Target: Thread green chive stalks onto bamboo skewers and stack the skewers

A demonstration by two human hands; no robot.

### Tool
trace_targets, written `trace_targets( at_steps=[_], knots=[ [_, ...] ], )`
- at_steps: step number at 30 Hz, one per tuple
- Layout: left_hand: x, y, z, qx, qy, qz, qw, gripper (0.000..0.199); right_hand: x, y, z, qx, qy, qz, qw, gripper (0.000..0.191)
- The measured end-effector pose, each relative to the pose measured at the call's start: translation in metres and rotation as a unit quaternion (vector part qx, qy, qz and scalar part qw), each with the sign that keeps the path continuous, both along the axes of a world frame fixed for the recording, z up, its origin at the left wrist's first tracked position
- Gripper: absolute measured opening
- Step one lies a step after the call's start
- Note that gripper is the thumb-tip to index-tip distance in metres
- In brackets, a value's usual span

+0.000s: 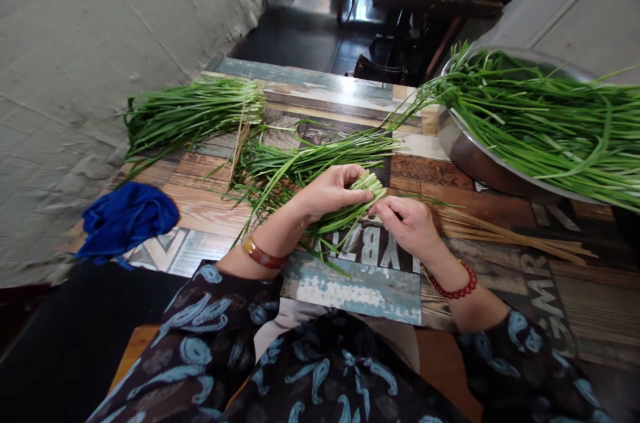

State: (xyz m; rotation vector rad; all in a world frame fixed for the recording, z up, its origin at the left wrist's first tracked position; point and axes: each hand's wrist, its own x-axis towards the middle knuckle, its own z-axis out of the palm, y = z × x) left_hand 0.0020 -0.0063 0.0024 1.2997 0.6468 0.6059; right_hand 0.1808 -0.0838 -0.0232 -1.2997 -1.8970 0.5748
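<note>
My left hand (336,191) is closed around a small bunch of garlic chives (369,187), its pale cut ends pointing right and its green leaves trailing to the lower left. Close against those ends, my right hand (406,223) is pinched shut, and what lies between its fingertips is too small to make out. Loose chives (310,159) are spread on the table just beyond my hands. Thin bamboo skewers (510,231) lie to the right of my right hand. At the back left rests a thick pile of chives (195,109) with its pale ends lined up.
A metal basin (463,149) heaped with long chives (545,116) stands at the right, some hanging over its rim. More skewers (239,149) lean by the left pile. A blue cloth (129,217) lies at the left edge, near the wall (90,43). Another table (440,4) stands behind.
</note>
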Motion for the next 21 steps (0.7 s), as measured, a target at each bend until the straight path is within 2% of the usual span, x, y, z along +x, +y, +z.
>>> trace_targets(
  at_steps=[5, 8, 10, 13, 15, 19, 21],
  knots=[
    [0.001, 0.001, -0.001, 0.011, 0.007, 0.013, 1.000, 0.030, -0.001, 0.000, -0.002, -0.008, 0.022, 0.005, 1.000, 0.028],
    [-0.004, 0.004, 0.002, 0.001, 0.010, 0.017, 1.000, 0.040, -0.002, 0.001, -0.002, -0.011, 0.022, 0.001, 1.000, 0.028],
    [-0.009, 0.008, 0.003, 0.012, 0.016, 0.057, 0.998, 0.045, -0.002, 0.001, -0.003, -0.020, 0.017, -0.004, 1.000, 0.028],
    [-0.014, 0.017, 0.000, 0.058, 0.033, 0.146, 0.987, 0.040, -0.002, 0.002, -0.005, -0.039, 0.019, -0.018, 0.999, 0.028],
    [-0.015, 0.023, -0.004, 0.087, 0.061, 0.174, 0.979, 0.037, -0.002, 0.003, -0.007, -0.046, 0.021, -0.024, 0.998, 0.029],
    [-0.007, 0.037, -0.011, 0.192, 0.154, 0.150, 0.957, 0.028, -0.002, 0.004, -0.009, -0.039, 0.018, -0.018, 0.999, 0.030],
    [0.000, 0.046, -0.012, 0.280, 0.211, 0.136, 0.927, 0.022, -0.002, 0.004, -0.009, -0.029, 0.020, -0.013, 0.999, 0.030]
  ],
)
